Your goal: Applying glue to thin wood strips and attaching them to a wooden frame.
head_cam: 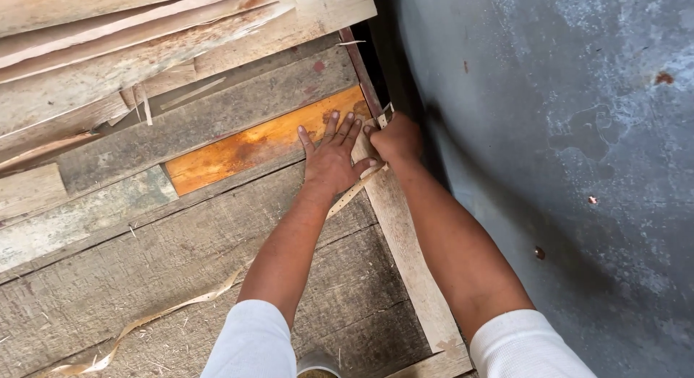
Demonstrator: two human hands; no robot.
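Hands, left [331,161] flat, right [396,139] gripping, press strap [345,197] on frame [405,248].

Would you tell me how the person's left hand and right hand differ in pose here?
The left hand lies flat with fingers spread on the orange plank; the right hand is curled closed at the platform's edge. The left hand presses down on the thin strip; the right hand grips the strip's end. Both touch the same strip.

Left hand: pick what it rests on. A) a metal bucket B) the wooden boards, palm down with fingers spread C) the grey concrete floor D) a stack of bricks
B: the left hand lies flat on the wooden boards, beside the orange-stained plank, with its fingers spread.
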